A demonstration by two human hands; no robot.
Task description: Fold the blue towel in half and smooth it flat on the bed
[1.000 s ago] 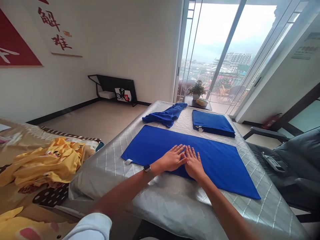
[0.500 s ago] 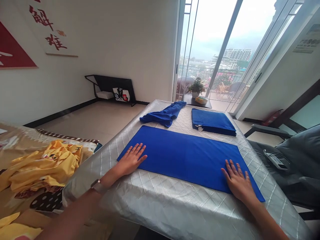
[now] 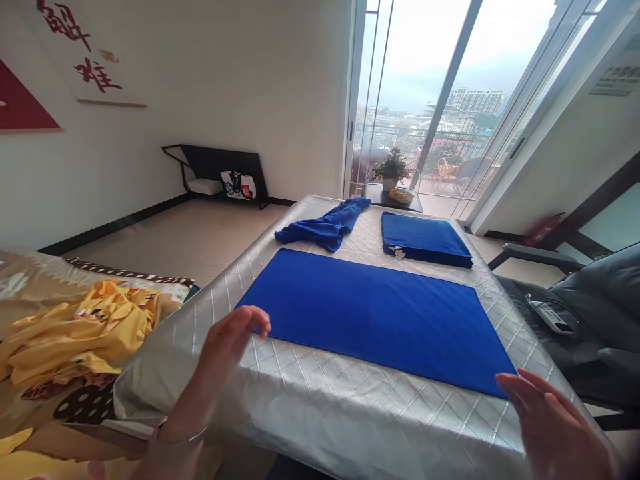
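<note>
1. Blue cloth [image 3: 370, 313] – spread flat across the centre of the frame, on a silver quilted mattress [image 3: 350, 413]. Near edge slants down toward lower right.
2. Left hand [image 3: 227, 337], left of centre: fingers bent together, half closed, at the cloth's near left corner. Cannot tell whether the fingertips pinch the fabric or only hang over it.
3. Right hand [image 3: 555, 420], lower right: fingers close together and slightly bent, beside the near right corner. Hold on the cloth cannot be made out.
4. Change from half a second ago: both palms then lay flat on the cloth with fingers spread, one toward each end. Now the palms are off it, turned edgewise, fingers drawn in. A second ago the hands were side by side at the middle.
5. Cloth itself – same place on the mattress, same flat lie as in the earlier frames.
6. Beyond it, also unmoved: crumpled blue cloth [image 3: 325, 227] at upper centre; folded blue stack [image 3: 425, 239] to its right, white tags at the near left corner.
7. Yellow fabric [image 3: 85, 333] heaped at left.
</note>
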